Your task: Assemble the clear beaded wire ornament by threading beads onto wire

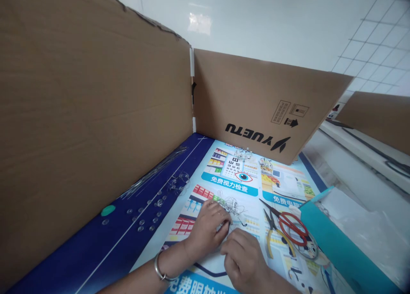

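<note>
Wire cluster (229,203): a tangle of thin, looped wire lies on the printed worktop (109,247), just beyond the left hand's fingers and well short of the far edge, where a cardboard panel (256,110) stands.
Handling: the cluster looks light and springy, likely to bend under pressure and snag on its own loops; a pinch on a doubled strand at the near side would seem safer than a squeeze across the middle.
Left hand (209,225): fingers curl down toward the thumb at the cluster's near side; whether they pinch wire cannot be told.
Right hand (245,260): apart from the left but just beside it, curled into a loose fist; anything inside is hidden.
Tools: pliers (270,232) and red-handled scissors (293,227) lie to the right of the hands.
Left edge: straight wires (150,174) and clear beads (141,228) lie along this side.
</note>
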Available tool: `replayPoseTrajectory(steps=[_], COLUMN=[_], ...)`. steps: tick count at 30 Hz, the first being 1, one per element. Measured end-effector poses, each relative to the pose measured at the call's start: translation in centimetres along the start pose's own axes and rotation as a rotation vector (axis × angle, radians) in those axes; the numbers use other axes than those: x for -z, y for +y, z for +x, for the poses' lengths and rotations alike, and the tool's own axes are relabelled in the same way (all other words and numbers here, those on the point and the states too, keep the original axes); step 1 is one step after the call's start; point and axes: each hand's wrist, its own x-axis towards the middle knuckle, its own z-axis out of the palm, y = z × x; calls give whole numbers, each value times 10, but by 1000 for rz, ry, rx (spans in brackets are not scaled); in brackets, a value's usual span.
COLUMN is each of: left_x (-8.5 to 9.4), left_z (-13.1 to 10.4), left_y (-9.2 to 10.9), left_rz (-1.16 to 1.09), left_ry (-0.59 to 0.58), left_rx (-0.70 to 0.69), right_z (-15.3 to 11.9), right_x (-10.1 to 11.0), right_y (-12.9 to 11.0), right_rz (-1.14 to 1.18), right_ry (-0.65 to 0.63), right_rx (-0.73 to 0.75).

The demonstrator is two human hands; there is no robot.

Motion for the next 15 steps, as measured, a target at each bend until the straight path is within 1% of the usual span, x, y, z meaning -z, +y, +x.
replayPoseTrajectory(steps=[10,15], left_x=[-2,-3], left_z=[-1,-3], left_y=[-1,-3], left_rz=[-4,0], left_ry=[11,-16], left_rx=[-4,-41], right_z=[-2,1], right_x=[-1,2], right_y=[1,6], right_rz=[-31,-152], right_ry=[-4,-85], right_rx=[10,37])
